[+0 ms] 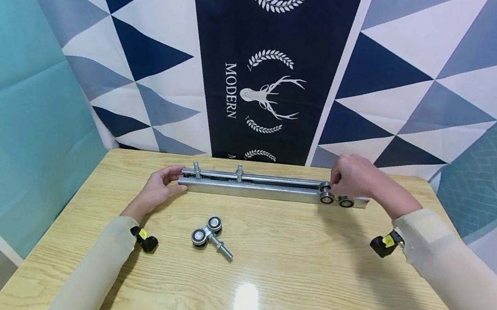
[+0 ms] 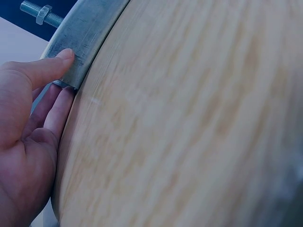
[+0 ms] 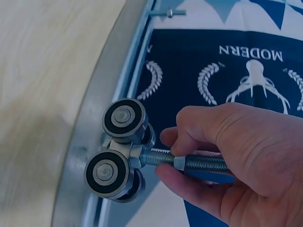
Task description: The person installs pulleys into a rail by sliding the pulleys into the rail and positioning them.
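Note:
A metal channel rail [image 1: 252,190] with a slot along its top lies across the back of the wooden table. My left hand [image 1: 163,185] holds its left end; in the left wrist view the thumb [image 2: 65,54] presses the front face and other fingers reach the open end. Two bolts [image 1: 239,173] stand up out of the slot towards the left. My right hand [image 3: 246,156] pinches the threaded bolt [image 3: 206,163] of a roller trolley. The trolley's wheels [image 3: 108,174] overlap the rail near its right end, outside the slot.
Another roller trolley [image 1: 213,236] lies on the wooden table [image 1: 304,294], in front of the rail, its bolt pointing right and towards me. A patterned cloth [image 1: 277,35] hangs behind the table's back edge. Teal cloth [image 1: 20,86] hangs on the left side.

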The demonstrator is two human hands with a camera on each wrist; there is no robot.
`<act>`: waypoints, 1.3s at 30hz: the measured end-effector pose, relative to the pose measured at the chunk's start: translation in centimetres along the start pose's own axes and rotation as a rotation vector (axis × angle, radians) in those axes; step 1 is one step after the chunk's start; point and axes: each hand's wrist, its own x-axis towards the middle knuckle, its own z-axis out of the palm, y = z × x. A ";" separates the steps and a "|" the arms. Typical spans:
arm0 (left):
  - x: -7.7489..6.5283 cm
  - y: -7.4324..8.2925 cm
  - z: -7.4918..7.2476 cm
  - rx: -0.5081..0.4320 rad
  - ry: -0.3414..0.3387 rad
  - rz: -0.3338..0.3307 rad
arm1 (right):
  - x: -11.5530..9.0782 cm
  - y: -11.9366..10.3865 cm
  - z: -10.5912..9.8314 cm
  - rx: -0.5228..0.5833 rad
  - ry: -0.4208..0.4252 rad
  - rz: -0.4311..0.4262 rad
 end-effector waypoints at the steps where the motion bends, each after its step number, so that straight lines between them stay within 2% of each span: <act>1: 0.0 0.0 0.0 0.002 0.000 -0.001 | 0.0 0.2 -0.2 -0.004 -0.005 0.003; 16: 0.3 0.0 -0.1 0.014 -0.004 0.016 | -0.4 3.8 -1.5 -0.085 0.016 0.018; 32: 0.1 -0.1 -0.2 0.017 -0.001 0.003 | -1.1 7.0 -1.6 -0.123 0.003 0.085; 39: 0.1 -0.2 -0.2 0.022 -0.006 0.010 | -1.7 8.2 -1.4 -0.129 -0.004 0.141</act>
